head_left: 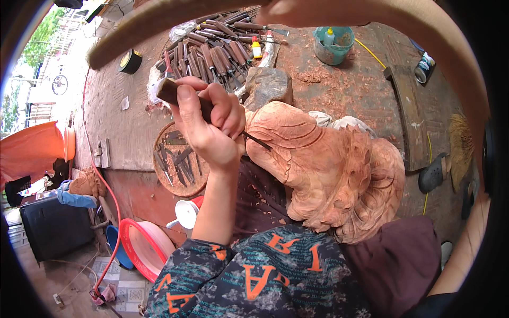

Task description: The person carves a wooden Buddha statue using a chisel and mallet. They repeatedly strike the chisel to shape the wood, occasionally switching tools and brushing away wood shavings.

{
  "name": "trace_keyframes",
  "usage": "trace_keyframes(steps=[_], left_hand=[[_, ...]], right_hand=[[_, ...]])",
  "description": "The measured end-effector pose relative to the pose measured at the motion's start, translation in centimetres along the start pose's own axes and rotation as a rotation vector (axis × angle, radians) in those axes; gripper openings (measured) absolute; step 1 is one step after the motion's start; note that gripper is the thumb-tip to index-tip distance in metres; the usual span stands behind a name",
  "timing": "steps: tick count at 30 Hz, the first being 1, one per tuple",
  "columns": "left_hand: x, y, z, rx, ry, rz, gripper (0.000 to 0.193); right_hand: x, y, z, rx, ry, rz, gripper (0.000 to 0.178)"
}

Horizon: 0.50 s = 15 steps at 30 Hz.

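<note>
A reddish wood carving (323, 169) with curling, ridged relief lies across the person's lap, on dark brown cloth (400, 254). At its upper left side is the dark blade of a chisel (196, 103); whether the tip touches the wood or stands just off it, I cannot tell. The left hand (209, 116) holds this chisel, its fingers curled closely around the handle, with the thumb laid along it near the butt end. The right hand (289, 11), at the top edge and partly cut off, grips a long wooden club (164, 24) that reaches out to the left, above the desk-like boards (366, 90).

Left of the carving, a round tray (194, 185) holds several slim dark blades. Beyond the carving stands a teal bucket (334, 57) with a small yellow-capped bottle (328, 37) in it; its other contents are unclear. A pile of wooden-handled chisels (212, 55) spreads beyond the left hand, a red-capped yellow bottle (256, 49) at its edge. Near the pile's right end, a rough block (269, 85) sits just beside the carving. At lower left, a red-rimmed basin (161, 241) stands tilted, with a blue basin (117, 249) just beside it.
</note>
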<state>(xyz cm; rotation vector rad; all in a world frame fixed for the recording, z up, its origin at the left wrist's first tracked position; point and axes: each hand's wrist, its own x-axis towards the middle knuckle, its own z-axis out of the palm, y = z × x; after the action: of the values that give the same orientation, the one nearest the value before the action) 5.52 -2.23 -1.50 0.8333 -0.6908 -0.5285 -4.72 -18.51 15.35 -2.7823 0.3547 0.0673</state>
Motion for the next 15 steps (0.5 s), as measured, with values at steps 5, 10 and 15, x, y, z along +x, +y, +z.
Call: trace_keyframes(steps=[5, 10, 15], left_hand=[[-0.3, 0.3, 1.7, -0.034, 0.055, -0.035, 0.031], [-0.3, -0.1, 1.0, -0.028, 0.082, -0.031, 0.031], [0.1, -0.3, 0.0, -0.018, 0.043, -0.056, 0.031]], right_hand=[[-0.1, 2.7, 0.2, 0.093, 0.020, -0.170, 0.040], [-0.7, 2.1, 0.7, 0.098, 0.063, -0.140, 0.040], [-0.7, 1.8, 1.0, 0.103, 0.076, -0.133, 0.041]])
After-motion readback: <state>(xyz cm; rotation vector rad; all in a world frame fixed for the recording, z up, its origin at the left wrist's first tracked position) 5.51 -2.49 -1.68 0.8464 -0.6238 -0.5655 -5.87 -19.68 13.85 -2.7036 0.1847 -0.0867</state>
